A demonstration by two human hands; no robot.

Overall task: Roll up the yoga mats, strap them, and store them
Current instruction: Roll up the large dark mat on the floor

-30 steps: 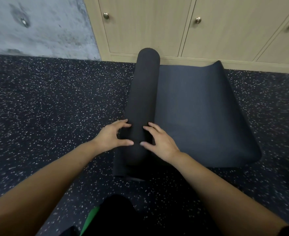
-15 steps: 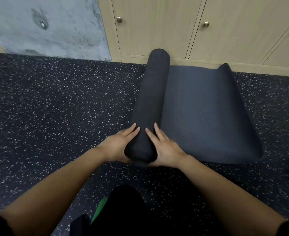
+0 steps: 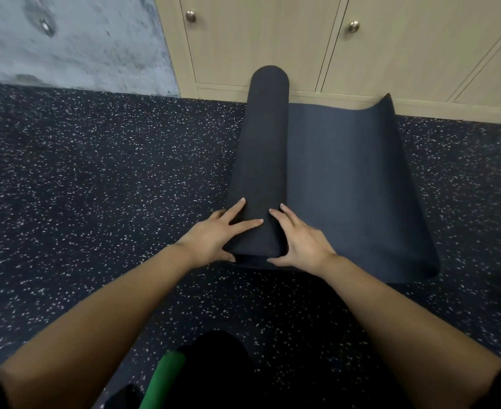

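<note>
Mat: dark navy rubber yoga mat (image 3: 262, 154), partly rolled on the speckled black floor (image 3: 95, 187); unrolled part lies flat to the roll's right.
Left hand (image 3: 213, 236): fingers straight and spread, pressing the roll's near end, left flank.
Right hand (image 3: 302, 240): fingers straight, pressing the same end, right flank.

A dark blue-grey yoga mat (image 3: 346, 178) lies partly rolled on the speckled floor (image 3: 95, 187). The roll (image 3: 262, 143) is a thick, even cylinder running from 6 o'clock to 12 o'clock, its far end close to the foot of a cupboard (image 3: 302, 48). The unrolled part spreads flat from the roll toward 3 o'clock, and its far outer corner curls upward.
</note>
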